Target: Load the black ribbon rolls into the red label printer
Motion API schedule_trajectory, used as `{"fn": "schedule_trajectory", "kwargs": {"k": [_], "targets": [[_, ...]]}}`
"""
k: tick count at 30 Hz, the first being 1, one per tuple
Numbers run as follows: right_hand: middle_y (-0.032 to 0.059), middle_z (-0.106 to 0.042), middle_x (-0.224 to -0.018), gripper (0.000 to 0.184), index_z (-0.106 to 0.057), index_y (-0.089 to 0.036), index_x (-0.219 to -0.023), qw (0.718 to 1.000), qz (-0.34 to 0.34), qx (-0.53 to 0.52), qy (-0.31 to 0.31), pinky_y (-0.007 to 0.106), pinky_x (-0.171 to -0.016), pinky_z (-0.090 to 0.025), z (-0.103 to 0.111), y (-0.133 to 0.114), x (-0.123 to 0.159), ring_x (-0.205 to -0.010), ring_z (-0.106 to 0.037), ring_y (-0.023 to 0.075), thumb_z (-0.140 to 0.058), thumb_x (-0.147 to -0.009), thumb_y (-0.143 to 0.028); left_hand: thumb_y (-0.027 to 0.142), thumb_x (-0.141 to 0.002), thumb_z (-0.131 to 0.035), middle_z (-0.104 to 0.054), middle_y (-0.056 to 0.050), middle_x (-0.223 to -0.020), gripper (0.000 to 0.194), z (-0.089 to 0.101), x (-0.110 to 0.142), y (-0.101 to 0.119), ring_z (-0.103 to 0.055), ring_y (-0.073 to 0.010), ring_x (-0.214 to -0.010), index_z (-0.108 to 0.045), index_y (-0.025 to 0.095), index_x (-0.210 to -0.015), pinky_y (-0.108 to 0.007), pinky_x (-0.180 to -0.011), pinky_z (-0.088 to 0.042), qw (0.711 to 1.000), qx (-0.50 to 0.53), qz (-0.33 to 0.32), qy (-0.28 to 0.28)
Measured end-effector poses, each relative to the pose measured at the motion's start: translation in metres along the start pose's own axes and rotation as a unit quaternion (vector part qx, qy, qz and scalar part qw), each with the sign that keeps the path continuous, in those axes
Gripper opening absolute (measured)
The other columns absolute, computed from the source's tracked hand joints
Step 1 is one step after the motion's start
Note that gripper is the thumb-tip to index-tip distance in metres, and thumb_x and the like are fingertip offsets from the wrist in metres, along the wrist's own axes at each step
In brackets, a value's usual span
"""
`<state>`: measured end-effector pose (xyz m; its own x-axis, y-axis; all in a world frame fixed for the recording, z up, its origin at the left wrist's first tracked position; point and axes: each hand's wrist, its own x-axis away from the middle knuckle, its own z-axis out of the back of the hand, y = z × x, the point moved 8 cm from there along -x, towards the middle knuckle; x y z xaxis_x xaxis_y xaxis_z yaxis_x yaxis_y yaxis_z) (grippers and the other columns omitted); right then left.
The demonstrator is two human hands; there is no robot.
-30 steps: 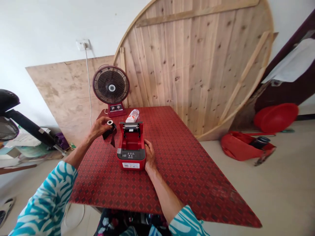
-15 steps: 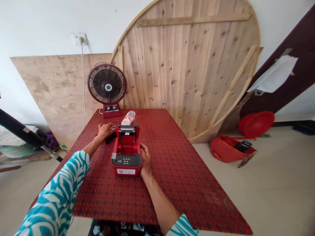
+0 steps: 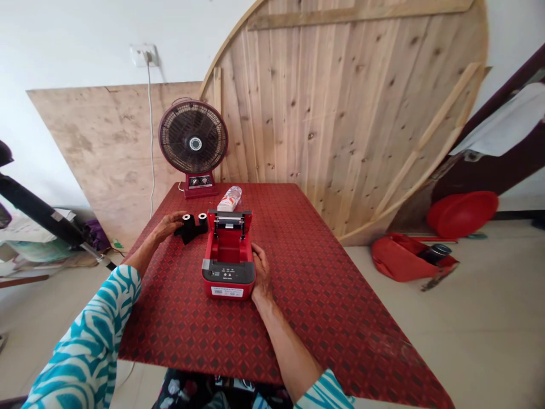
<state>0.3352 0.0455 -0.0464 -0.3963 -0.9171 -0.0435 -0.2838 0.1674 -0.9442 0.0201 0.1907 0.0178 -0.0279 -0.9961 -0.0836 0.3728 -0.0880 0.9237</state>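
In the middle of the table stands a red and dark grey label printer (image 3: 229,277), its lid raised at the back and its inside showing. My right hand (image 3: 261,272) grips the printer's right side, the fingertips partly hidden behind it. To the left, my left hand (image 3: 170,225) is closed at the edge of a black roll (image 3: 187,228) with a white core; some of the fingers are behind it. A second black roll (image 3: 202,223) stands beside the first, close to the printer. A loose black flap shows under the left hand.
Behind the printer lies a clear plastic bottle (image 3: 230,199) with a red and white label. A dark red fan (image 3: 195,142) stands at the table's (image 3: 323,318) back left corner. A large round wooden board (image 3: 332,113) leans on the wall. A red bag (image 3: 394,261) and red basin (image 3: 464,215) are on the floor.
My left hand has moved left, away from the printer, and the black roll by it has shifted left too. Both rolls now show. My right hand stays on the printer; the camera view has shifted slightly.
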Motion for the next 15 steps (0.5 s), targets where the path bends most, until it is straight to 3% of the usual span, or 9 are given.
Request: {"fn": "schedule_trajectory", "kwargs": {"k": [10, 15], "targets": [[0.0032, -0.072, -0.106, 0.035, -0.067, -0.023, -0.105, 1.000, 0.015, 0.011, -0.003, 0.036, -0.088, -0.046, 0.000, -0.004, 0.001, -0.106, -0.060, 0.0228, -0.052, -0.078, -0.039, 0.039, -0.046, -0.078, -0.074, -0.010, -0.088, 0.055, -0.008, 0.000, -0.001, -0.067, -0.0243, -0.079, -0.070, 0.013, -0.093, -0.035, -0.073, -0.052, 0.997, 0.040, 0.029, -0.064], [0.0039, -0.070, -0.109, 0.035, -0.067, -0.022, -0.105, 1.000, 0.012, 0.002, -0.006, 0.036, -0.089, -0.045, -0.001, -0.006, 0.001, -0.107, -0.059, 0.0231, -0.052, -0.077, -0.039, 0.045, -0.048, -0.079, -0.073, -0.006, -0.083, 0.050, -0.009, 0.009, 0.006, -0.067, -0.0228, -0.079, -0.065, 0.015, -0.085, -0.034, -0.075, -0.051, 0.999, 0.037, 0.014, -0.032]]}}
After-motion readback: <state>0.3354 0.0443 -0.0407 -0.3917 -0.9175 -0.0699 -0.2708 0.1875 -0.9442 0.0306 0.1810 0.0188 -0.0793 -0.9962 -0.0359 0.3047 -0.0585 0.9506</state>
